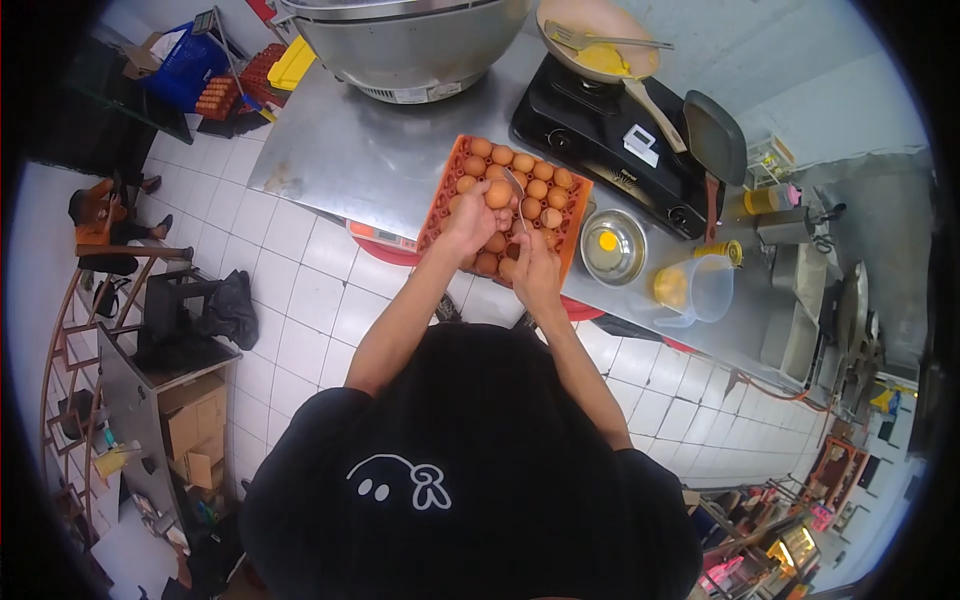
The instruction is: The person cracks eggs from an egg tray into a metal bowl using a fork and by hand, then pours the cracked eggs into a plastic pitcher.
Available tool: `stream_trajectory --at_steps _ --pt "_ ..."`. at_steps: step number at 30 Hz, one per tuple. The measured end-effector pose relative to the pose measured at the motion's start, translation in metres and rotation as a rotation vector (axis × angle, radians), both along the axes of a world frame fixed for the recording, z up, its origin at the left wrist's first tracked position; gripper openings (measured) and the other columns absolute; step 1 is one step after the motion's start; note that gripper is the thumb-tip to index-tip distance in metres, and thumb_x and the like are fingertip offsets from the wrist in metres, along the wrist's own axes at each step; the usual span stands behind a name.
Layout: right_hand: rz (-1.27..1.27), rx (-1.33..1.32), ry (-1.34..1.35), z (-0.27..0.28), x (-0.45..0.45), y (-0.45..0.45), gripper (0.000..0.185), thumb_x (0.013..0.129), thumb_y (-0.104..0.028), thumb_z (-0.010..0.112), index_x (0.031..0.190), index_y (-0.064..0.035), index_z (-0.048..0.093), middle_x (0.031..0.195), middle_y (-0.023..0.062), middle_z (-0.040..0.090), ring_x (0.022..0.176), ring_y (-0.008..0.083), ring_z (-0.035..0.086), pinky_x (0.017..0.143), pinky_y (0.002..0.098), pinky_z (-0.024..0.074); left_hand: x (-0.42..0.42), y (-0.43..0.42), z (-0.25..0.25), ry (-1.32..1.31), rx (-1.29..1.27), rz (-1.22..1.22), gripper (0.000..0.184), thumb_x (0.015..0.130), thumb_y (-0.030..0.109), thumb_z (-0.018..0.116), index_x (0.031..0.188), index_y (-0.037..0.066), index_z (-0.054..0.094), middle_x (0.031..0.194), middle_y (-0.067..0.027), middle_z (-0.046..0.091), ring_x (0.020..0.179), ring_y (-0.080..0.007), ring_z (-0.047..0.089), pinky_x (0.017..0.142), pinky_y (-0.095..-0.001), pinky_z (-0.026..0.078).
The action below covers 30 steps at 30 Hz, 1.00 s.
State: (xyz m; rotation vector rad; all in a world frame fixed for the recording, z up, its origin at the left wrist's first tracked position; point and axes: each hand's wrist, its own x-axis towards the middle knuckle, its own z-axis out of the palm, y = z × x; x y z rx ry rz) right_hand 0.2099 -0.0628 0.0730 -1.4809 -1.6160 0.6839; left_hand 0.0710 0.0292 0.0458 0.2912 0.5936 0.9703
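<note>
My left hand (pixel 474 218) is closed around a brown egg (pixel 497 194), holding it over the egg tray. In my right hand (pixel 538 268) is a metal spoon (pixel 518 196), its head close beside that egg; whether they touch I cannot tell. Below both hands lies the orange egg tray (pixel 577 218), with many brown eggs in its pockets. Just right of the tray, a round metal bowl (pixel 637 270) contains a raw egg with a yellow yolk (pixel 607 241). Beside the bowl stands a clear plastic jug (pixel 712 290) with yellow contents.
A black portable stove (pixel 575 115) sits behind the bowl, bearing a pan (pixel 600 20) with a slotted spatula (pixel 610 40). A dark square pan (pixel 714 135) leans at its right. A large metal vessel (pixel 410 45) stands on the steel table (pixel 325 145).
</note>
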Motion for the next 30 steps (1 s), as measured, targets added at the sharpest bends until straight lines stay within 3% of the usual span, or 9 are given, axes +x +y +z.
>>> stream_trajectory --at_steps 4,13,17,21,22,24,25,28,30 --pt "0.071 -0.125 -0.146 -0.015 0.006 0.004 0.018 0.103 -0.015 0.048 0.105 0.0005 0.057 0.084 0.0270 0.068 0.077 0.0494 0.066 0.067 0.0557 0.0507 0.000 -0.003 -0.001 0.051 0.005 0.010 0.033 0.107 0.033 0.032 0.102 0.008 0.054 0.089 -0.0070 0.061 0.067 -0.0143 0.050 0.062 -0.0308 0.041" --pt "-0.040 -0.154 0.113 -0.045 0.019 0.038 0.021 0.102 -0.016 0.045 0.106 0.0001 0.058 0.090 0.0285 0.068 0.087 0.0466 0.067 0.074 0.0539 0.0512 -0.011 0.000 -0.010 0.112 0.010 -0.024 0.032 0.105 0.035 0.040 0.112 0.009 0.055 0.096 -0.0072 0.065 0.071 -0.0127 0.052 0.065 -0.0286 0.043" --pt "-0.099 -0.283 -0.036 -0.080 0.021 0.077 0.031 0.102 -0.025 0.050 0.110 0.0014 0.064 0.089 0.0227 0.070 0.081 0.0359 0.070 0.076 0.0427 0.0548 -0.012 -0.006 -0.001 0.285 0.102 -0.081 0.031 0.099 0.036 0.048 0.113 0.009 0.053 0.096 -0.0058 0.063 0.071 -0.0109 0.050 0.065 -0.0269 0.041" --pt "0.058 -0.252 -0.236 -0.055 0.039 0.076 0.032 0.102 -0.023 0.051 0.116 0.0016 0.065 0.087 0.0174 0.071 0.085 0.0221 0.070 0.077 0.0367 0.0546 0.003 -0.009 0.024 0.382 0.030 -0.213 0.024 0.097 0.032 0.050 0.108 0.011 0.050 0.094 -0.0046 0.060 0.070 -0.0101 0.049 0.065 -0.0259 0.040" --pt "0.030 -0.258 -0.234 -0.052 0.052 0.074 0.032 0.102 -0.023 0.051 0.116 0.0016 0.065 0.087 0.0174 0.071 0.085 0.0221 0.070 0.077 0.0367 0.0546 0.011 -0.008 0.032 0.494 0.080 -0.235 0.022 0.097 0.032 0.051 0.106 0.012 0.048 0.091 -0.0031 0.057 0.070 -0.0091 0.048 0.064 -0.0251 0.040" --pt "-0.007 -0.269 0.244 -0.043 0.074 0.067 0.036 0.099 -0.026 0.056 0.125 -0.0023 0.061 0.090 0.0207 0.072 0.085 0.0352 0.070 0.077 0.0412 0.0529 0.033 -0.006 0.040 0.602 0.134 -0.278 0.020 0.097 0.031 0.052 0.103 0.013 0.046 0.087 -0.0015 0.055 0.069 -0.0081 0.048 0.063 -0.0242 0.039" --pt "0.007 -0.310 0.414 -0.026 0.092 0.058 0.037 0.098 -0.027 0.059 0.129 -0.0055 0.059 0.090 0.0135 0.069 0.081 0.0245 0.067 0.075 0.0361 0.0515 0.048 -0.004 0.041 0.699 0.163 -0.341 0.020 0.097 0.032 0.051 0.102 0.013 0.044 0.083 -0.0002 0.051 0.068 -0.0072 0.047 0.061 -0.0234 0.038" --pt "0.114 -0.241 0.242 -0.008 0.146 0.033 0.039 0.098 -0.025 0.060 0.133 -0.0095 0.054 0.094 0.0108 0.065 0.080 0.0196 0.063 0.074 0.0347 0.0503 0.102 0.012 0.012 0.838 0.244 -0.414 0.029 0.094 0.036 0.052 0.098 0.009 0.042 0.079 -0.0032 0.053 0.063 -0.0079 0.048 0.050 -0.0249 0.036" --pt "0.171 -0.305 0.201 -0.015 0.179 0.021 0.042 0.097 -0.023 0.060 0.137 -0.0128 0.048 0.105 0.0159 0.066 0.087 0.0251 0.066 0.076 0.0371 0.0505 0.138 0.020 0.002 0.786 0.436 -0.778 0.034 0.092 0.040 0.054 0.091 0.006 0.049 0.092 -0.0082 0.054 0.067 -0.0095 0.049 0.052 -0.0251 0.038"
